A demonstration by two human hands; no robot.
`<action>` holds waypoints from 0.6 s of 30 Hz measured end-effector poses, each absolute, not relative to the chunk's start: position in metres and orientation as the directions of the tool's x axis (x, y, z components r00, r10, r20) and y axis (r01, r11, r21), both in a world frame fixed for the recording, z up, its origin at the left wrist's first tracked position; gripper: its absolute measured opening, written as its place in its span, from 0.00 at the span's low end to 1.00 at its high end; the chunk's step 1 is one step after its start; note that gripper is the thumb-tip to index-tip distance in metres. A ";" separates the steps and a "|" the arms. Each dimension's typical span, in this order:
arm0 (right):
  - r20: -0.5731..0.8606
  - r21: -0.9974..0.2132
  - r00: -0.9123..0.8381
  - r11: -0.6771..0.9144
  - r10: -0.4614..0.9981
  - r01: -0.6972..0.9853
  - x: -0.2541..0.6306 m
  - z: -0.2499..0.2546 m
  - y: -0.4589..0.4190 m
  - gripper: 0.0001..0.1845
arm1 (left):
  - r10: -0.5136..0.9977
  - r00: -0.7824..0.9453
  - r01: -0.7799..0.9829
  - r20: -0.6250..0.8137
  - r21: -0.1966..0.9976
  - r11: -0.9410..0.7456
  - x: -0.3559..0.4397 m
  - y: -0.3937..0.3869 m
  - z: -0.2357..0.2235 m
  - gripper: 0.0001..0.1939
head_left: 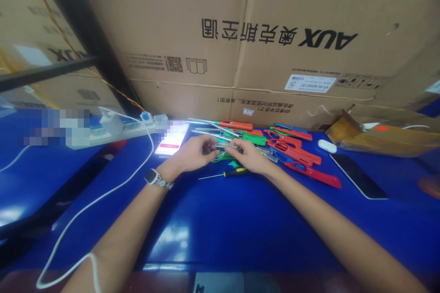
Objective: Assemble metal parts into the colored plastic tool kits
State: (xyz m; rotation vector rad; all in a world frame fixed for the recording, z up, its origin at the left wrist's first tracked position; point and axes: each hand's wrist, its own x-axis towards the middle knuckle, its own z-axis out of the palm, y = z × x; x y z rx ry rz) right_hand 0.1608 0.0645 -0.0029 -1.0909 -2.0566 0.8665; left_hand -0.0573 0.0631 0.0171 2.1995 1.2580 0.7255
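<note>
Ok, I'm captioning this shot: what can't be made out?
All in the head view:
Clear piece: partly hidden by fingers of the left hand and right hand.
Power strip: left end masked by pixelation.
Lit phone: screen text too small, upper left pixelated.
Brown thing: blurred, cut off by the right edge.

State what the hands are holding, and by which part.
The left hand and right hand pinch a small clear piece, apparently by opposite ends; its exact kind is unclear.

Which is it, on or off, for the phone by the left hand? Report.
On: the phone beside the left hand shows a bright white screen with a red bar.
</note>
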 end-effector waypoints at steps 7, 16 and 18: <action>0.299 -0.820 -0.434 0.461 0.850 0.339 0.157 0.001 0.061 0.16 | 0.852 0.521 0.519 0.050 0.774 -0.363 -0.057 0.066 0.014 0.18; 0.277 -0.843 -0.518 0.463 0.809 0.272 0.159 0.003 0.062 0.21 | 0.873 0.450 0.622 0.186 0.637 -0.456 -0.054 0.066 0.011 0.08; 0.246 -0.845 -0.559 0.457 0.792 0.276 0.161 0.004 0.063 0.21 | 0.863 0.449 0.669 0.232 0.552 -0.497 -0.052 0.064 0.012 0.09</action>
